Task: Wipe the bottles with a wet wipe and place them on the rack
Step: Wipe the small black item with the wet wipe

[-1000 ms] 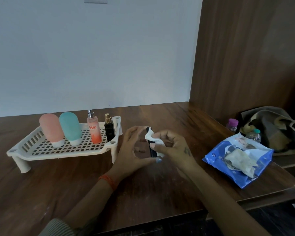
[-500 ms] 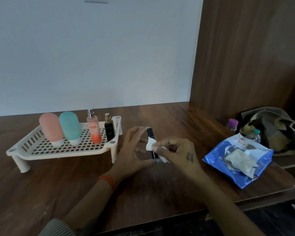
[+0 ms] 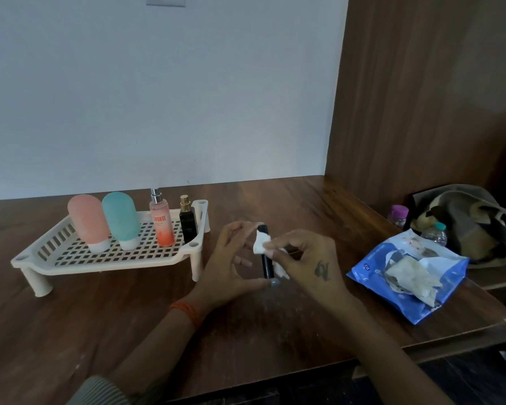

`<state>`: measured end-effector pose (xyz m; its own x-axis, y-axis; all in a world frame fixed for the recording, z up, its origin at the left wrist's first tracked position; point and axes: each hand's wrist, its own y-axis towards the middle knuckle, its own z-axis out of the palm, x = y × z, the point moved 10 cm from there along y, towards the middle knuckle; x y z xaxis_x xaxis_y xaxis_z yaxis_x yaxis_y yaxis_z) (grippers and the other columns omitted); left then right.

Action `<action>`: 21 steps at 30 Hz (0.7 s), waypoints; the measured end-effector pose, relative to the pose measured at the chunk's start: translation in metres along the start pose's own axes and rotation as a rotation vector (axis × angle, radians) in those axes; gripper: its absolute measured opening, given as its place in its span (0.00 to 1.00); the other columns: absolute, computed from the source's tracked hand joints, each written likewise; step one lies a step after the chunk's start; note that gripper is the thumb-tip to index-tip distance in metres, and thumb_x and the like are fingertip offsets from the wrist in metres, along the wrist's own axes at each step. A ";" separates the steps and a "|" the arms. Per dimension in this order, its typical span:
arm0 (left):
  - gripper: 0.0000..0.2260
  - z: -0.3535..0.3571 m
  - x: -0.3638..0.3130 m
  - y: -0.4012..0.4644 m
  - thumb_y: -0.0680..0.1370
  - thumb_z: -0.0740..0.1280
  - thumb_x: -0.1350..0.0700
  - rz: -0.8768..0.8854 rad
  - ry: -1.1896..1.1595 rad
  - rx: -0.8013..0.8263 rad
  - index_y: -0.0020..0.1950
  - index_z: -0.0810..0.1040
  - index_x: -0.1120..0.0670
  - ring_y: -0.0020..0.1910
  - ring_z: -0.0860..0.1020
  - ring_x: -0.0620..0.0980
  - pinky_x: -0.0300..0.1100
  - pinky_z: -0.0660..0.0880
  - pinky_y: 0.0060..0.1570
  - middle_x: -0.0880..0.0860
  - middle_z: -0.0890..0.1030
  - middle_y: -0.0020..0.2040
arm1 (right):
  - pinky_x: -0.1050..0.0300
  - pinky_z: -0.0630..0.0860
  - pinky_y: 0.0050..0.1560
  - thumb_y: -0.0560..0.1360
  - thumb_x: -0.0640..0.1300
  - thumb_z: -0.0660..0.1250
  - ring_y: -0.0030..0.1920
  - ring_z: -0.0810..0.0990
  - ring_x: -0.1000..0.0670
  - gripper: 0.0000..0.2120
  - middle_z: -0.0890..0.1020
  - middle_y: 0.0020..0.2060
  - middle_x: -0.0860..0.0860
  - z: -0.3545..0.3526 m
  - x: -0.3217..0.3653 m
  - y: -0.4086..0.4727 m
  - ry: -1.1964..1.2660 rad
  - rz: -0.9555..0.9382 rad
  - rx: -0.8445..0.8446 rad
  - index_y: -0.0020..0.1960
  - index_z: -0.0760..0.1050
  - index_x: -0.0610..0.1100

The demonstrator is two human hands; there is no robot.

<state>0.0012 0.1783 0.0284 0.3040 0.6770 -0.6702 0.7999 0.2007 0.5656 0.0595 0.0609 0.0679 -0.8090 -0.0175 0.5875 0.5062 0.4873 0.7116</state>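
Observation:
A slim black bottle (image 3: 266, 266) stands upright between my hands over the wooden table. My left hand (image 3: 230, 267) pinches it end to end, a fingertip on its top and the thumb under its base. My right hand (image 3: 307, 263) pinches a small white wet wipe (image 3: 261, 243) against the bottle's upper side. The cream rack (image 3: 70, 260) at the left carries a pink bottle (image 3: 86, 222), a teal bottle (image 3: 120, 219), a pink spray bottle (image 3: 160, 222) and a small black perfume bottle (image 3: 187, 223), all upright.
A blue wet wipe pack (image 3: 406, 273) lies open at the right with a wipe sticking out. Behind it are two small capped bottles (image 3: 399, 214) and a crumpled bag (image 3: 465, 223). A brown wooden panel (image 3: 421, 97) rises at the right; the table's edge runs close in front.
My right hand has slid the wipe along the black bottle, from its top a second ago to just below the cap now. My left hand keeps the same hold.

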 end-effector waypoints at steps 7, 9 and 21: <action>0.43 0.004 0.005 0.000 0.59 0.78 0.44 -0.042 -0.013 0.047 0.67 0.57 0.33 0.58 0.71 0.33 0.30 0.76 0.46 0.37 0.58 0.67 | 0.65 0.78 0.36 0.70 0.40 0.72 0.36 0.81 0.59 0.05 0.81 0.35 0.60 -0.011 -0.016 0.013 0.077 0.168 -0.041 0.45 0.82 0.47; 0.43 0.004 0.006 -0.001 0.59 0.77 0.43 -0.051 -0.024 0.049 0.66 0.56 0.34 0.57 0.70 0.32 0.30 0.76 0.45 0.35 0.57 0.66 | 0.65 0.77 0.35 0.70 0.40 0.72 0.33 0.80 0.60 0.05 0.80 0.33 0.61 -0.004 -0.013 0.016 0.074 0.175 -0.061 0.46 0.83 0.46; 0.40 0.000 0.009 0.002 0.61 0.76 0.42 -0.043 0.038 0.020 0.68 0.59 0.36 0.57 0.72 0.35 0.32 0.77 0.47 0.42 0.62 0.66 | 0.71 0.75 0.37 0.67 0.36 0.74 0.37 0.81 0.60 0.07 0.84 0.37 0.53 0.009 -0.014 -0.007 0.089 0.137 0.230 0.44 0.83 0.45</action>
<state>0.0053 0.1848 0.0232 0.2497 0.6946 -0.6746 0.8219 0.2164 0.5269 0.0645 0.0656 0.0512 -0.7034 -0.0094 0.7107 0.5197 0.6754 0.5233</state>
